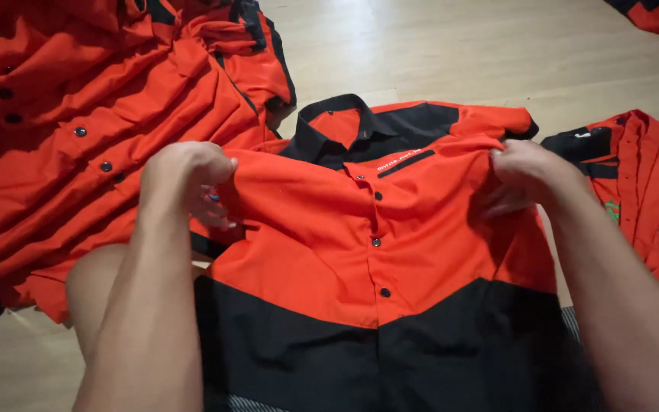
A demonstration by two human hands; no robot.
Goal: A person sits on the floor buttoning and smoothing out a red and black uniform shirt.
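An orange and black shirt point(375, 252), buttoned and face up on the wooden floor point(451, 53), is pinched at both shoulders: left hand point(184, 179) and right hand point(524, 175) each have their grip closed on fabric. Folding seems underway; even tension is called for

A pale, light-brown wooden plank floor point(451, 46) is seen across the upper part of the view, its boards lit softly from above, with a brighter sheen near the top centre. The same pale floor is shown, in shadow, at the lower left corner.
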